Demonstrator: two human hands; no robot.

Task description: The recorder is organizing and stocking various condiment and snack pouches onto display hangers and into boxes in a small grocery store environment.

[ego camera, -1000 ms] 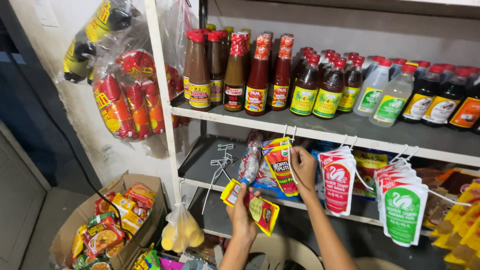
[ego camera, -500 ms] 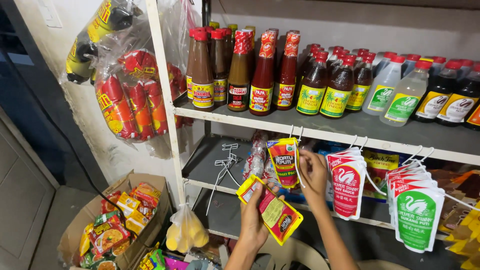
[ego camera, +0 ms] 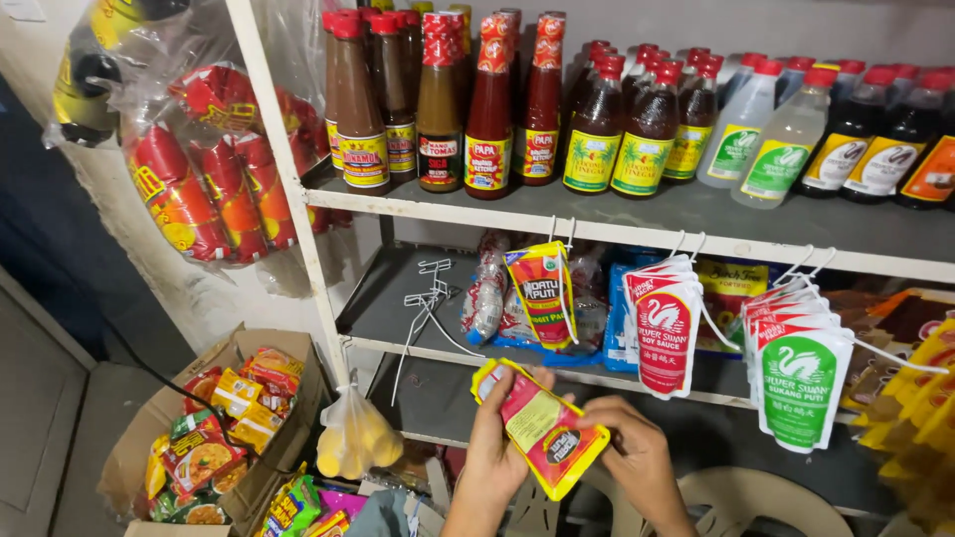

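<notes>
My left hand (ego camera: 497,447) and my right hand (ego camera: 637,452) both grip a red and yellow sauce pouch (ego camera: 539,426), held tilted in front of the lower shelf. Just above it a similar red and yellow pouch (ego camera: 542,293) hangs on a wire hook under the upper shelf (ego camera: 637,227). To its right hang red and white pouches (ego camera: 665,323) and green and white pouches (ego camera: 799,373). A bare wire hook (ego camera: 430,293) dangles to the left.
Bottles of brown, red and clear sauces (ego camera: 542,109) line the upper shelf. Bagged red packs (ego camera: 204,169) hang on the white shelf post (ego camera: 284,179). A cardboard box (ego camera: 214,428) of noodle packets sits on the floor at left, beside a small bag of yellow items (ego camera: 356,443).
My right hand has come down from the hanging pouch and now grips the red and yellow pouch together with my left hand. The view has shifted slightly.
</notes>
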